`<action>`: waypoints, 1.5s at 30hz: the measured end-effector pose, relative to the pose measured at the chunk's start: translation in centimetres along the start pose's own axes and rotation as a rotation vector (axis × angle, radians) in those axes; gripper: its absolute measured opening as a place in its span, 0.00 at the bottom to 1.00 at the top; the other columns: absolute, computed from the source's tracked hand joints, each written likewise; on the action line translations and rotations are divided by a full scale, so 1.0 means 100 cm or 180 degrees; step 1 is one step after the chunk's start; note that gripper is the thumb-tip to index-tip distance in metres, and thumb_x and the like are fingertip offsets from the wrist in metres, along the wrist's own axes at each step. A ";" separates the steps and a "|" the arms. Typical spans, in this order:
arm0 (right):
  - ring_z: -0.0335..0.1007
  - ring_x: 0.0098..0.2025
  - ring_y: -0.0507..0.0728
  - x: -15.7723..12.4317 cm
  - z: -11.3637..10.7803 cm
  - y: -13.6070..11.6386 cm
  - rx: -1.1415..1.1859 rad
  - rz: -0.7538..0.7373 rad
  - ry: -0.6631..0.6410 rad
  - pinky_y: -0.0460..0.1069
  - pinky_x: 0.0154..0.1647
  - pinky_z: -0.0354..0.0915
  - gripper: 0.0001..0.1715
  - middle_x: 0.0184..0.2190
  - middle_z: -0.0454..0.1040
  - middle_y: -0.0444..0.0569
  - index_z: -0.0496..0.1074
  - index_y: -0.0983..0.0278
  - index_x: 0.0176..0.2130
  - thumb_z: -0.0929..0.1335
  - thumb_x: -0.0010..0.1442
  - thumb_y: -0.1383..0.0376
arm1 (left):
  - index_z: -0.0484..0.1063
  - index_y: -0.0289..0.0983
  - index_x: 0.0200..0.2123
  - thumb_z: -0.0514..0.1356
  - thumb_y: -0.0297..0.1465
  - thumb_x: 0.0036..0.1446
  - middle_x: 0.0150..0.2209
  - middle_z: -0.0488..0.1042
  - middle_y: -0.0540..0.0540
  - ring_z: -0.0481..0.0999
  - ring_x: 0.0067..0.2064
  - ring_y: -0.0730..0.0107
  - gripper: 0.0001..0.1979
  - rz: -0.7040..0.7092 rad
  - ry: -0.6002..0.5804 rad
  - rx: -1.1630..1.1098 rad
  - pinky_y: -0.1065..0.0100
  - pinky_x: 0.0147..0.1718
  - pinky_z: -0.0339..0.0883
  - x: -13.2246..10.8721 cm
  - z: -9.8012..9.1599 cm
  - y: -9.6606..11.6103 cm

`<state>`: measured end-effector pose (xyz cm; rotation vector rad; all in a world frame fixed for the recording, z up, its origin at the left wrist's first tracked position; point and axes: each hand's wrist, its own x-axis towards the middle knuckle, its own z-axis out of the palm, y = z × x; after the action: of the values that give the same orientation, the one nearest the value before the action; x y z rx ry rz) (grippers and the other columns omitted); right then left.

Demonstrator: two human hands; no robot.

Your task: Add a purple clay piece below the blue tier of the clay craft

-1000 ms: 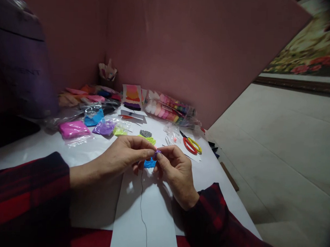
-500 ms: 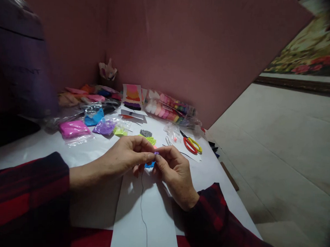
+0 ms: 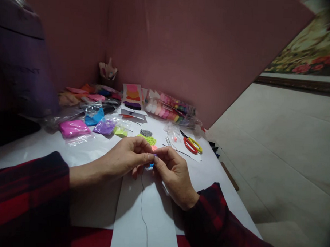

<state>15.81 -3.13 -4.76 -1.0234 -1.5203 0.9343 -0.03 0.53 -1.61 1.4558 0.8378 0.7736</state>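
Observation:
My left hand [image 3: 122, 156] and my right hand [image 3: 176, 175] meet over a white paper strip [image 3: 146, 217]. Thumbs and forefingers of both are closed on a small purple piece of modelling clay [image 3: 155, 155], mostly covered by the fingertips. Just under them, a textured blue clay patch [image 3: 150, 165] partly shows. Beyond the fingers, coral clay [image 3: 153, 147], lime-green clay [image 3: 148, 138] and grey clay [image 3: 146, 133] lie in a row on the paper. A thin dark thread [image 3: 142, 206] runs down the strip from below my left hand.
Red-and-yellow scissors [image 3: 191, 144] and a pen-like silver tool [image 3: 168, 141] lie to the right. Bags of pink clay [image 3: 74, 128], purple clay [image 3: 104, 127] and blue clay [image 3: 94, 117] sit at left. A multicolour clay pack [image 3: 168, 108] rests against the wall.
Both hands have dipped slightly, still pinching the purple clay. Less of the purple and blue clay shows now, and more of the coral and lime-green patches is visible.

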 end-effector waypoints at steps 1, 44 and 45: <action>0.65 0.24 0.49 0.000 0.000 0.000 -0.0006 0.0022 -0.0019 0.45 0.23 0.62 0.03 0.27 0.71 0.43 0.69 0.63 0.38 0.67 0.61 0.65 | 0.65 0.35 0.30 0.61 0.31 0.50 0.17 0.68 0.55 0.64 0.16 0.77 0.07 -0.0003 -0.0010 0.0034 0.72 0.16 0.55 0.000 0.000 0.001; 0.65 0.24 0.49 -0.001 -0.002 0.002 -0.0348 0.0011 -0.0219 0.47 0.25 0.63 0.02 0.26 0.69 0.42 0.69 0.63 0.37 0.65 0.61 0.68 | 0.64 0.36 0.28 0.59 0.31 0.50 0.14 0.65 0.57 0.63 0.14 0.77 0.06 -0.0069 -0.0121 0.0261 0.74 0.13 0.56 0.000 0.000 -0.004; 0.65 0.24 0.49 -0.001 -0.002 0.002 -0.0373 0.0021 -0.0225 0.47 0.25 0.63 0.02 0.25 0.68 0.42 0.69 0.63 0.37 0.65 0.61 0.68 | 0.63 0.36 0.28 0.59 0.31 0.50 0.14 0.65 0.57 0.63 0.14 0.77 0.06 -0.0084 -0.0129 0.0265 0.74 0.13 0.56 0.000 0.000 -0.004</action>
<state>16.02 -3.19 -4.92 -1.0890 -1.6474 0.9028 -0.07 0.50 -2.02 1.5263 0.8656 0.6942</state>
